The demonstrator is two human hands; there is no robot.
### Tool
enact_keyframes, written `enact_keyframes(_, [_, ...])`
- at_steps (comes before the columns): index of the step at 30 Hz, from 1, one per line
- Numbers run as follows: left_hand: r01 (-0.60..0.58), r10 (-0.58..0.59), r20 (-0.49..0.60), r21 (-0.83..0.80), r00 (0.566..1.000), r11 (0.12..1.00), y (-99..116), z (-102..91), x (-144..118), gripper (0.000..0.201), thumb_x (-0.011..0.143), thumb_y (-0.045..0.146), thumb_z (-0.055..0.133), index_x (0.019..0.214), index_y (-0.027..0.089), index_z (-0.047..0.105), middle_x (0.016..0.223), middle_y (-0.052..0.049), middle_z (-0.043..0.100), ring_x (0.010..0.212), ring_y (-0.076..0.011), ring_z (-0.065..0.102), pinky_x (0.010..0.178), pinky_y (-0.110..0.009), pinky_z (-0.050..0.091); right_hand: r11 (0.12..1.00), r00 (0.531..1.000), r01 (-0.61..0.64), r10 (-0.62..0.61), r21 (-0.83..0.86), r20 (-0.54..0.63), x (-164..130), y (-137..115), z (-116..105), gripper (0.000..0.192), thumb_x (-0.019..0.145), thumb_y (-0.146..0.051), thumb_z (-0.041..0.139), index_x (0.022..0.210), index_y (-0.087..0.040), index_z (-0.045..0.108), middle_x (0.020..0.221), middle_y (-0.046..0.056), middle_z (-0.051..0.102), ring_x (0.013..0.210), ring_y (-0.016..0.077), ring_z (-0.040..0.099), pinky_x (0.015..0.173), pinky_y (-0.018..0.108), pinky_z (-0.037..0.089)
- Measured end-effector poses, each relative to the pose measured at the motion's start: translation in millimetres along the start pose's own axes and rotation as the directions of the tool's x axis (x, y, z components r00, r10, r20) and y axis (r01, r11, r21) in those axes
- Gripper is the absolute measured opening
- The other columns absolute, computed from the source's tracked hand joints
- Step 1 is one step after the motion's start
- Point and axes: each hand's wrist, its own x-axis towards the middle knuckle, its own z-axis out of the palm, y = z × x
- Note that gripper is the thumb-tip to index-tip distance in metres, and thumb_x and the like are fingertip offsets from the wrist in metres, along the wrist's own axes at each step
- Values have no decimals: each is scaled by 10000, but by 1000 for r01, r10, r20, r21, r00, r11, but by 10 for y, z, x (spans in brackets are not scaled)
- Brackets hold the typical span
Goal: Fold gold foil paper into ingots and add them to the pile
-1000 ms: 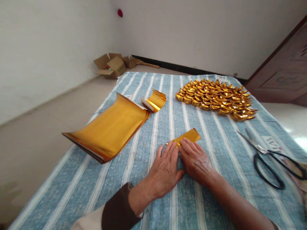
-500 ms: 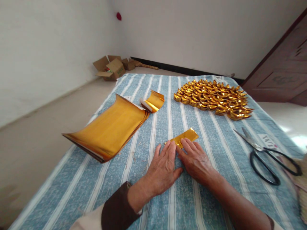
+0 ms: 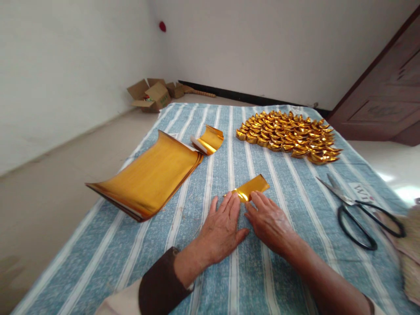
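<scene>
A narrow piece of shiny gold foil paper (image 3: pixel 253 186) lies slantwise on the blue striped cloth (image 3: pixel 183 262). My left hand (image 3: pixel 222 225) rests flat with its fingers stretched out, the tips pressing the near left part of the paper. Beside it, my right hand (image 3: pixel 271 221) lies over the paper's near edge, fingers extended and thumb side toward the left hand. Part of the paper's near edge is hidden under the fingertips. Left of my hands is a stack of larger gold paper sheets (image 3: pixel 147 175), slightly curled, with a smaller curled gold sheet (image 3: pixel 210 140) just behind it.
Many folded gold paper ingots (image 3: pixel 288 135) stand in rows at the back right. Scissors with black handles (image 3: pixel 352 203) lie open on the right. A beige fabric piece (image 3: pixel 411 253) is at the right edge. Past the table, an open cardboard box (image 3: pixel 152 95) sits on the floor.
My right fingers have slid slightly right along the gold paper, apart from the left hand, uncovering more of its middle. The left hand stays nearly in place. The view has shifted slightly.
</scene>
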Motion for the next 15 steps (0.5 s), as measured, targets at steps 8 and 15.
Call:
enact_keyframes(8, [18, -18, 2, -22, 1000, 1000, -19, 27, 1, 728, 937, 454, 471, 1500, 140, 132, 1540, -216, 352, 1461, -333, 259, 1151, -599, 219, 999, 989, 16, -9, 46, -148, -6, -31, 105, 282, 954, -223, 515, 1196, -121, 621, 1223, 161, 624, 1178, 305, 540, 928, 438, 502])
enact_keyframes(15, [3, -3, -16, -5, 1000, 1000, -40, 59, -9, 734, 955, 484, 442, 1521, 147, 117, 1550, -201, 343, 1462, -329, 255, 1157, -590, 201, 998, 996, 20, -15, 55, -90, 40, -57, 161, 371, 941, -304, 570, 1263, -121, 592, 1267, 141, 621, 1201, 311, 521, 988, 452, 460])
